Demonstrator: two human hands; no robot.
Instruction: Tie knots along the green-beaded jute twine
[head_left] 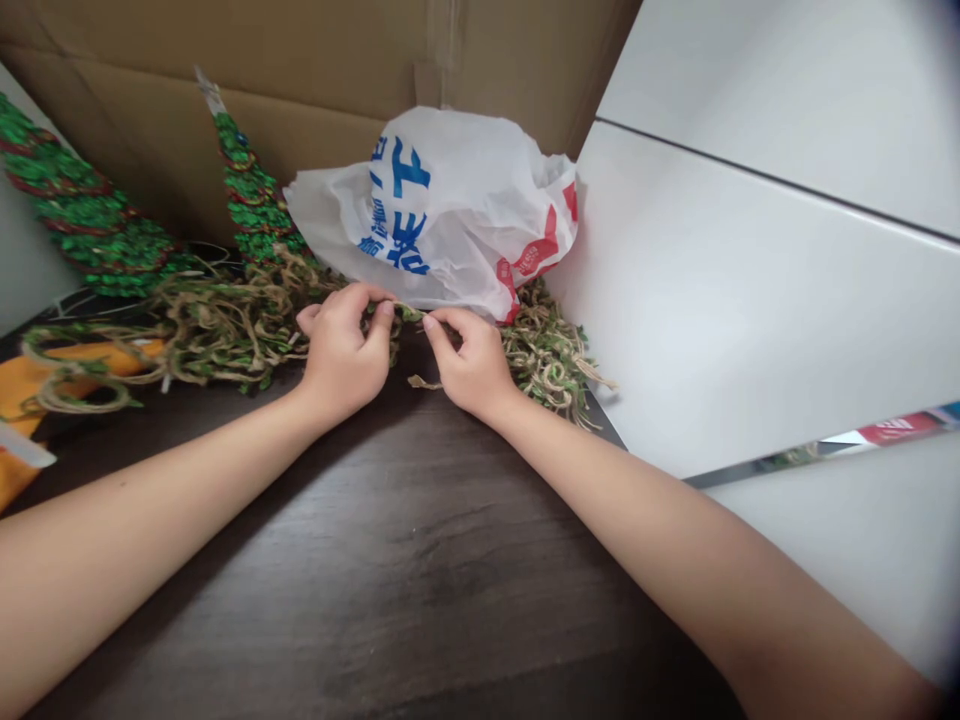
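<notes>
My left hand [343, 350] and my right hand [469, 360] are close together on a dark wooden floor [390, 560]. Both pinch a strand of jute twine with small green leaves [409, 312] between thumb and fingers. The strand belongs to a tangled heap of leafy twine [217, 325] that spreads left and continues right under a crumpled white plastic bag [442, 215] with blue and red print. A short loose bit of twine [424, 382] lies between my wrists.
Two green sequinned tree-shaped ornaments [82, 215] [251, 195] lean against a large cardboard box [315, 70] at the back. White panels [750, 280] rise on the right. An orange object [22, 385] lies at the left edge.
</notes>
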